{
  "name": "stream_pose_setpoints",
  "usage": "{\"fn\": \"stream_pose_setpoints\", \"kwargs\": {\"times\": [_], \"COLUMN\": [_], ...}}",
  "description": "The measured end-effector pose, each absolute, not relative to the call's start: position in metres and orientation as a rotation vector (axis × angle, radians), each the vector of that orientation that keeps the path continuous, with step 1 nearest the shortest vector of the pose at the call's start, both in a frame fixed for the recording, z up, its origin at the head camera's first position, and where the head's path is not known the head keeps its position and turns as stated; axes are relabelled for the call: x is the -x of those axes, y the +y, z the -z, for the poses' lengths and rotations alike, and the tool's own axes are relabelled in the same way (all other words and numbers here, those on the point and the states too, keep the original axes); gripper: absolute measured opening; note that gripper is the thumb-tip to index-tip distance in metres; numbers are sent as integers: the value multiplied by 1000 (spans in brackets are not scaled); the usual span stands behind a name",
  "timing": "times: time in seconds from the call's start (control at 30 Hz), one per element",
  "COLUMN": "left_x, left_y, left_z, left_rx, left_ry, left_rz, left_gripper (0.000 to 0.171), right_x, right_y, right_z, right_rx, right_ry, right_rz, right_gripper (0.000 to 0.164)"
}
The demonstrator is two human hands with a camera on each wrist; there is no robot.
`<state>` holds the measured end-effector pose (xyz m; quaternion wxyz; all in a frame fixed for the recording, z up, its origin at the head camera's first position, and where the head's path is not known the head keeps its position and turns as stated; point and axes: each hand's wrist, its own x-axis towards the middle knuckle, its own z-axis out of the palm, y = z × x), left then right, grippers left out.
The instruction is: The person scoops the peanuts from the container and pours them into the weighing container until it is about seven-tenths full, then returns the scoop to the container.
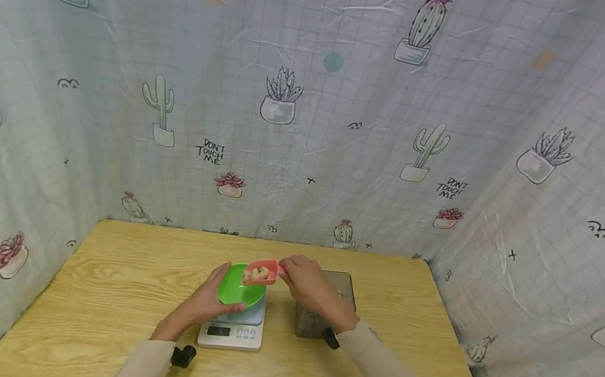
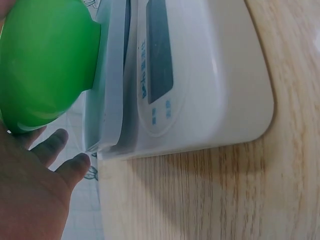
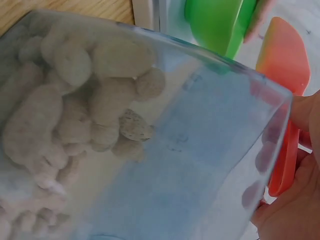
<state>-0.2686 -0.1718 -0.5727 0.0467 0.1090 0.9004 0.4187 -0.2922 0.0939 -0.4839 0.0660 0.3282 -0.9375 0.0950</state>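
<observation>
A green bowl (image 1: 228,291) rests on the platform of a white kitchen scale (image 1: 250,338). My left hand (image 1: 209,296) holds the bowl at its left and near sides, with the thumb along the near rim; the left wrist view shows its fingers (image 2: 53,145) beside the bowl's curved wall. My right hand (image 1: 309,283) grips the handle of a red scoop (image 1: 270,264), tilted over the bowl's right side. Pale pebbles (image 1: 257,274) lie in the scoop. In the right wrist view the scoop's orange-red back (image 3: 287,57) shows close to the bowl.
A clear plastic box (image 1: 309,328) stands right of the scale, under my right forearm, with many tan pebbles (image 3: 75,120) inside. The scale's display (image 1: 219,331) faces me. A cactus-print curtain (image 1: 309,149) encloses the wooden table (image 1: 145,269) at the back and sides.
</observation>
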Motion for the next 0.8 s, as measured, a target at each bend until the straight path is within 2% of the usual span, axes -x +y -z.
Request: {"fn": "stream_pose_setpoints", "kwargs": {"times": [0.57, 0.8], "left_x": [268, 269], "left_y": [-171, -171], "left_z": [571, 571], "left_rx": [-294, -288], "left_ry": [2723, 2727], "left_rz": [-1271, -1264], "left_gripper": [118, 118], "right_x": [301, 303], "right_y": [71, 70], "right_z": [465, 450], "right_rx": [-1165, -1204], "right_ry": [-2758, -2693], "right_rz": [341, 466], "right_gripper": [21, 22]}}
